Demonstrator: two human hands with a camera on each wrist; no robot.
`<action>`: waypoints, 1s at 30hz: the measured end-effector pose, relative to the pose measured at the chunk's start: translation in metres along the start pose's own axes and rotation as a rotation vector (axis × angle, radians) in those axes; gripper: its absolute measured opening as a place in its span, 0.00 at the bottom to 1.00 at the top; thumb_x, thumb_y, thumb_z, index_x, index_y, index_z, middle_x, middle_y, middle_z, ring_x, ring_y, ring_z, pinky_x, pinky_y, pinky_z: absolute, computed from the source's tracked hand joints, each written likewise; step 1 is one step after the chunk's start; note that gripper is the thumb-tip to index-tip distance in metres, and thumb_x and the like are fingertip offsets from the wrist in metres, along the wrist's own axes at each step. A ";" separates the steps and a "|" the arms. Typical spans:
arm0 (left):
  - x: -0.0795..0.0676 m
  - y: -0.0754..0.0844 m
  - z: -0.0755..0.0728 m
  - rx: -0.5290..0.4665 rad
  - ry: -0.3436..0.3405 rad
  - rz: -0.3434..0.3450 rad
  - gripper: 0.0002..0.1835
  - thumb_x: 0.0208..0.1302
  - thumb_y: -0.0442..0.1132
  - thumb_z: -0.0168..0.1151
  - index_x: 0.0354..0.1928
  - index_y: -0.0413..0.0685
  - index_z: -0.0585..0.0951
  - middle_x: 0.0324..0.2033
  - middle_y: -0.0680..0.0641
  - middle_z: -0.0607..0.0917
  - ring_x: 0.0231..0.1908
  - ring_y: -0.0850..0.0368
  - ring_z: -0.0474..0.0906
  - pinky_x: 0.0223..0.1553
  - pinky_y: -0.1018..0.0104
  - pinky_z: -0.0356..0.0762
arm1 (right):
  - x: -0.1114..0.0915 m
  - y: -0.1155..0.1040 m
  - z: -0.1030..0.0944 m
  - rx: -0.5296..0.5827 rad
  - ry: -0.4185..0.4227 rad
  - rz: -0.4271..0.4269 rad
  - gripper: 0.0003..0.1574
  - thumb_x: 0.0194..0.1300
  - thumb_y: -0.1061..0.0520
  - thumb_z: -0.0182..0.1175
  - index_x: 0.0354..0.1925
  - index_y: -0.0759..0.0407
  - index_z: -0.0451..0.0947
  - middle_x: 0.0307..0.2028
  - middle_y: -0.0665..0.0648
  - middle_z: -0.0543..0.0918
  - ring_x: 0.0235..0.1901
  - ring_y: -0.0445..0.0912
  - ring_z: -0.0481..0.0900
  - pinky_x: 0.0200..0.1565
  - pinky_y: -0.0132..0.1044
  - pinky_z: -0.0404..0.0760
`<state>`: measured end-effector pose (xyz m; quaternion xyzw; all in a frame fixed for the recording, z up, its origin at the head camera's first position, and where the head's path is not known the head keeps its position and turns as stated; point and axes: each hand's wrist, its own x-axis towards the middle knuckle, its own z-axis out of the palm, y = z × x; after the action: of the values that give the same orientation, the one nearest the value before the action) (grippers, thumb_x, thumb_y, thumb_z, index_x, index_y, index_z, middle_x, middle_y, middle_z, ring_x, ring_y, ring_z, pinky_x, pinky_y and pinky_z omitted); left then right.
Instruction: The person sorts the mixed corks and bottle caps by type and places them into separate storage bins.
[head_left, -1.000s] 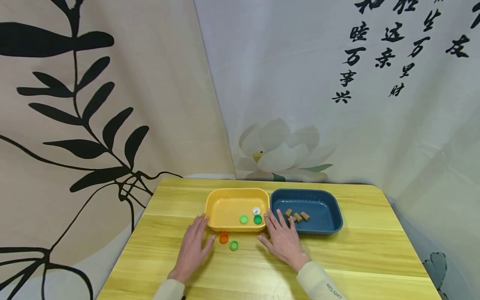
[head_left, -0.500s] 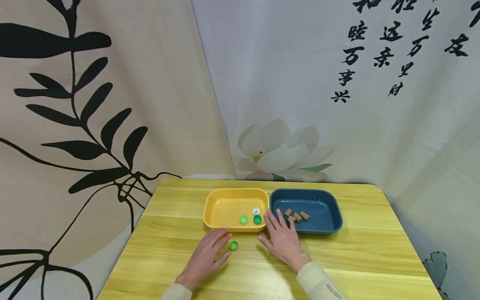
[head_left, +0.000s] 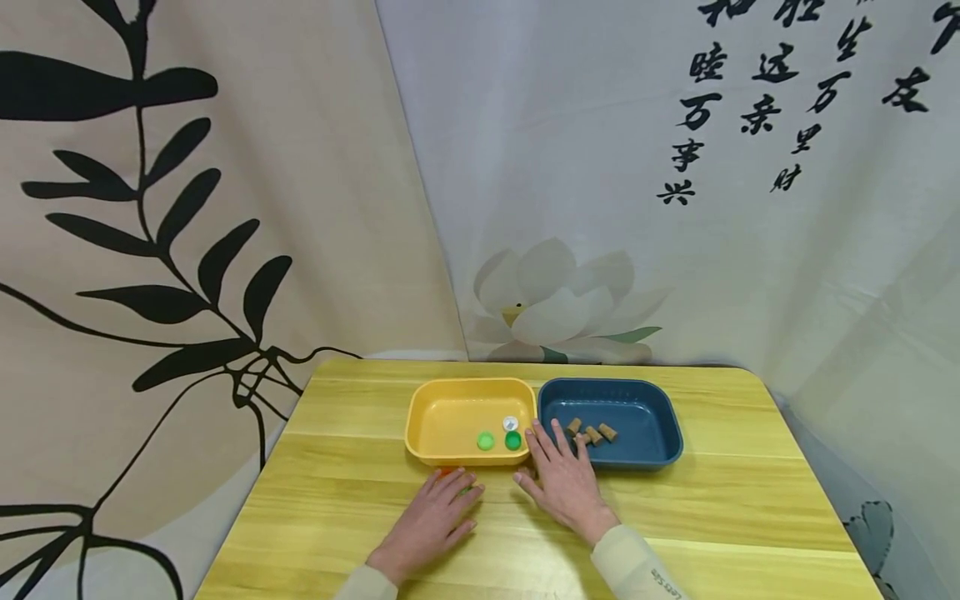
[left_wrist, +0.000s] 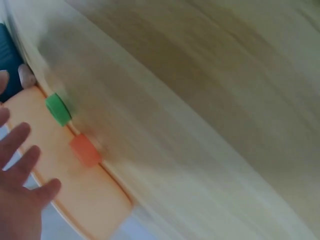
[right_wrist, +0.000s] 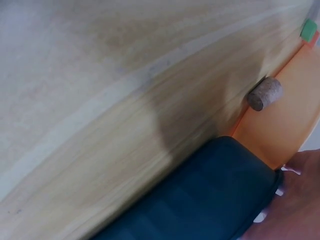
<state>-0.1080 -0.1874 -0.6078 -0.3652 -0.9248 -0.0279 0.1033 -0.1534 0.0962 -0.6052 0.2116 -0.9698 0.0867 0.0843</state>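
My left hand [head_left: 431,521] hovers or rests just in front of the yellow tray [head_left: 431,417], fingers spread and nothing held. An orange bottle cap [left_wrist: 85,150] and a green bottle cap [left_wrist: 58,109] stand on the table by that tray's front wall; in the head view the left hand's fingers mostly cover both. My right hand [head_left: 562,483] spreads its fingers over the near rims where the yellow tray meets the dark blue tray [head_left: 645,417]. One cork [right_wrist: 265,93] lies on the table under the right hand, seen in both wrist views.
Inside the yellow tray lie a light green cap [head_left: 485,440], a darker green cap [head_left: 512,440] and a white cap [head_left: 510,422]. The blue tray holds several corks [head_left: 591,434]. Both trays stand side by side on a wooden table [head_left: 712,525], with a printed cloth behind.
My left hand has moved right and toward me, from the yellow tray's left front corner to over the loose caps. The right hand has stayed in place.
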 end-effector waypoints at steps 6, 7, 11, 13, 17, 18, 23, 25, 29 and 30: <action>0.003 0.003 0.005 -0.005 -0.065 -0.069 0.30 0.73 0.58 0.61 0.71 0.54 0.76 0.70 0.45 0.75 0.72 0.41 0.67 0.67 0.32 0.65 | 0.000 -0.001 -0.001 0.008 -0.021 0.003 0.50 0.75 0.25 0.46 0.81 0.53 0.59 0.81 0.55 0.56 0.79 0.59 0.53 0.70 0.71 0.57; 0.003 0.004 0.006 -0.005 -0.081 -0.088 0.31 0.72 0.58 0.61 0.71 0.54 0.75 0.70 0.44 0.75 0.72 0.40 0.67 0.67 0.31 0.65 | 0.000 -0.002 -0.001 0.006 -0.022 0.003 0.50 0.75 0.25 0.46 0.81 0.52 0.59 0.81 0.55 0.56 0.79 0.59 0.53 0.70 0.70 0.57; 0.004 0.004 0.007 -0.002 -0.140 -0.156 0.32 0.74 0.59 0.60 0.73 0.53 0.74 0.70 0.43 0.73 0.73 0.40 0.65 0.66 0.30 0.64 | 0.000 -0.002 -0.001 -0.002 -0.020 0.004 0.50 0.75 0.25 0.47 0.81 0.52 0.59 0.81 0.54 0.56 0.79 0.59 0.52 0.71 0.70 0.58; 0.004 0.004 0.007 0.012 -0.147 -0.168 0.31 0.74 0.58 0.59 0.72 0.53 0.74 0.70 0.43 0.74 0.73 0.41 0.65 0.66 0.30 0.65 | 0.001 -0.002 -0.001 -0.007 -0.017 0.004 0.50 0.75 0.25 0.47 0.80 0.52 0.60 0.81 0.54 0.56 0.79 0.58 0.52 0.70 0.69 0.58; 0.003 0.004 0.008 0.035 -0.129 -0.164 0.28 0.74 0.56 0.61 0.70 0.53 0.77 0.67 0.44 0.77 0.71 0.40 0.68 0.65 0.29 0.66 | 0.001 -0.001 -0.001 -0.006 -0.017 0.004 0.50 0.75 0.25 0.47 0.80 0.52 0.60 0.81 0.54 0.56 0.79 0.58 0.53 0.70 0.70 0.59; 0.002 0.004 0.008 0.036 -0.120 -0.162 0.27 0.74 0.56 0.61 0.69 0.53 0.78 0.66 0.44 0.78 0.71 0.40 0.68 0.64 0.28 0.66 | 0.001 -0.001 -0.001 -0.005 -0.018 0.005 0.50 0.75 0.25 0.47 0.81 0.52 0.59 0.81 0.54 0.56 0.79 0.58 0.53 0.70 0.70 0.59; 0.000 0.005 0.010 0.027 -0.081 -0.134 0.22 0.72 0.52 0.64 0.64 0.54 0.82 0.59 0.48 0.82 0.68 0.42 0.72 0.64 0.27 0.66 | 0.000 -0.001 -0.002 0.004 -0.020 0.009 0.50 0.75 0.26 0.47 0.81 0.52 0.59 0.81 0.54 0.56 0.79 0.58 0.52 0.70 0.70 0.58; 0.000 0.006 0.010 0.023 -0.066 -0.116 0.20 0.71 0.51 0.66 0.61 0.55 0.83 0.57 0.50 0.83 0.68 0.43 0.72 0.65 0.27 0.65 | 0.000 -0.001 -0.002 0.006 -0.022 0.011 0.50 0.75 0.26 0.47 0.81 0.52 0.59 0.81 0.54 0.55 0.79 0.58 0.52 0.71 0.70 0.58; 0.002 0.008 0.009 0.025 -0.044 -0.086 0.17 0.66 0.49 0.71 0.55 0.56 0.86 0.51 0.53 0.85 0.66 0.46 0.73 0.66 0.28 0.64 | 0.000 -0.001 -0.003 0.008 -0.021 0.012 0.50 0.75 0.26 0.47 0.81 0.52 0.58 0.81 0.54 0.55 0.79 0.59 0.52 0.71 0.70 0.58; 0.003 0.009 0.009 0.029 -0.043 -0.081 0.17 0.66 0.49 0.71 0.54 0.56 0.86 0.51 0.53 0.85 0.66 0.46 0.73 0.67 0.29 0.64 | 0.000 -0.001 -0.003 0.011 -0.020 0.012 0.50 0.75 0.26 0.48 0.81 0.52 0.59 0.81 0.54 0.55 0.79 0.59 0.52 0.71 0.70 0.58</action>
<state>-0.1059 -0.1781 -0.6163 -0.3264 -0.9411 -0.0110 0.0876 -0.1521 0.0958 -0.6026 0.2072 -0.9713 0.0906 0.0730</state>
